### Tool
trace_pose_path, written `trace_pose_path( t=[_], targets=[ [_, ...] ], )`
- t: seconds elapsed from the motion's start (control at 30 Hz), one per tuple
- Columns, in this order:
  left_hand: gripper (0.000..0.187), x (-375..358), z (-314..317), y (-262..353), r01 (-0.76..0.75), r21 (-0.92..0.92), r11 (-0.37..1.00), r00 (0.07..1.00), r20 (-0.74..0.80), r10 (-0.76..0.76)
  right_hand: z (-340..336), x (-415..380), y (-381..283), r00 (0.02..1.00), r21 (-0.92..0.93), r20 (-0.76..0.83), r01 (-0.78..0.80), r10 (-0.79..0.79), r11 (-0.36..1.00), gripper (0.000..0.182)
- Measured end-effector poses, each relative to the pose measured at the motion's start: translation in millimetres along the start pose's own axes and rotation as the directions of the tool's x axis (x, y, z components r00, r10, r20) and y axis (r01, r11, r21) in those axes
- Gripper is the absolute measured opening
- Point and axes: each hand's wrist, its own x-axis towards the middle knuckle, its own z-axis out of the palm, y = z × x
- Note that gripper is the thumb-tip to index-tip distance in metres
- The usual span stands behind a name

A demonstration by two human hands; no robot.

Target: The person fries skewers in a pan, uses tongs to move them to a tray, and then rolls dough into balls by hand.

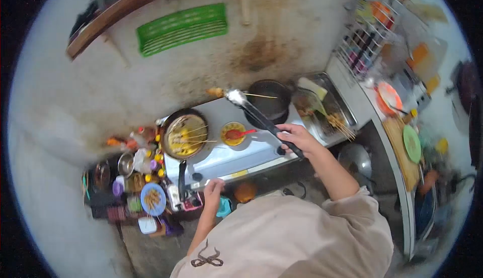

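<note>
My right hand (297, 140) grips black-handled tongs (259, 114) over the stove. The metal tips hold a skewer (261, 96) with a browned piece of food at its left end. Below the tongs, a dark pot (269, 102) stands on the right burner. My left hand (214, 187) is by the stove's front edge, fingers loosely curled, with nothing visible in them. Left of it is the black handle (182, 180) of a frying pan (186, 150), which has several skewers (188, 138) in yellow liquid. Between pan and pot sits a bowl of sauce (229, 127) with a red spoon (246, 132).
Several more skewers (339, 124) lean in a metal tray (344, 104) at right. A blue plate (153, 210) of skewered food stands at lower left among bottles and jars. A counter with a wooden board (401, 150) and green plate (411, 143) runs along the right.
</note>
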Motion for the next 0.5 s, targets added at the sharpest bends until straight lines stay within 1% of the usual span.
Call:
trace_pose_path(
  t=[0.03, 0.07, 0.13, 0.27, 0.33, 0.37, 0.47, 0.5],
  targets=[
    [0.007, 5, 8, 0, 0.031, 0.013, 0.999, 0.998, 0.063, -0.032, -13, -20, -2, 0.997, -0.051, -0.065, 0.038, -0.042, 0.998, 0.037],
    [0.008, 10, 16, -1, 0.061, 0.028, 0.998, 0.991, 0.12, -0.064, -31, -37, 3, 0.992, -0.03, -0.086, 0.086, -0.088, 0.996, 0.036],
    [0.008, 22, 37, -2, 0.041, 0.035, 0.999, 0.976, 0.213, -0.047, -52, -78, 6, 0.958, 0.088, -0.277, 0.097, -0.069, 0.991, 0.036],
    [0.008, 42, 81, -7, -0.014, 0.046, 0.999, 0.929, 0.371, -0.004, -95, -139, 28, 0.83, 0.063, -0.553, 0.132, -0.075, 0.989, 0.035],
    [0.008, 49, 102, -7, -0.035, 0.081, 0.996, 0.897, 0.442, -0.005, -115, -157, 42, 0.748, 0.057, -0.66, 0.135, -0.064, 0.989, 0.035],
    [0.008, 52, 113, -8, -0.045, 0.092, 0.995, 0.885, 0.466, -0.003, -129, -163, 52, 0.733, 0.031, -0.674, 0.154, -0.093, 0.988, 0.035],
    [0.008, 55, 148, -11, -0.072, 0.114, 0.991, 0.855, 0.519, 0.003, -174, -170, 86, 0.655, -0.109, -0.745, 0.069, -0.127, 0.992, 0.036],
    [0.008, 55, 160, -12, -0.08, 0.121, 0.989, 0.848, 0.53, 0.004, -185, -171, 90, 0.622, -0.117, -0.779, -0.024, -0.076, 0.993, 0.039]
  ],
)
